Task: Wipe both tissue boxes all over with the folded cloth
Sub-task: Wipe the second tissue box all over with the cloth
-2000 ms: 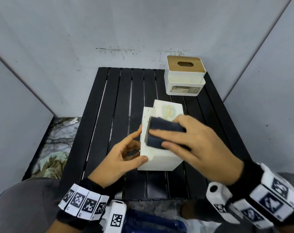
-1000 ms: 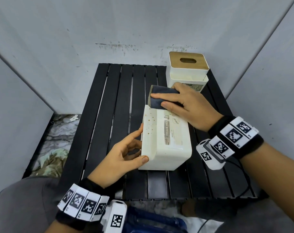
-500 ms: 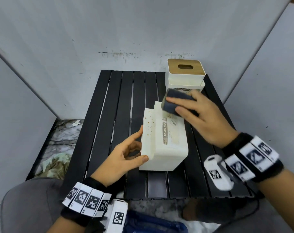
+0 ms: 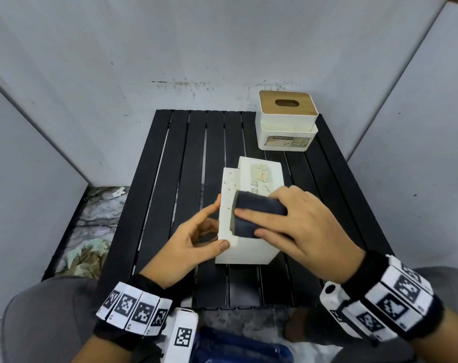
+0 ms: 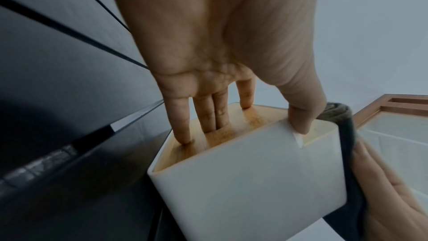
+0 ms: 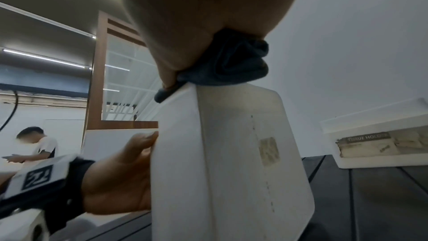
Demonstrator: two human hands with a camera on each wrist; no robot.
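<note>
A white tissue box lies on its side on the black slatted table, with its wooden lid facing left. My left hand holds the box, thumb on the near top edge and fingers against the lid. On the near part of the upper face, my right hand grips a folded dark blue cloth and presses it down. The cloth bunches under my palm at the box's top edge. A second white tissue box with a wooden lid stands upright at the table's far right corner.
Grey walls close in the table at the back and on both sides. Crumpled sheeting lies on the floor to the left. A blue object sits below the table's front edge. A person stands far off in the right wrist view.
My right hand swept the cloth from the near part of the box's upper face to the far end and back again. The left hand kept its hold and the box stayed put.
</note>
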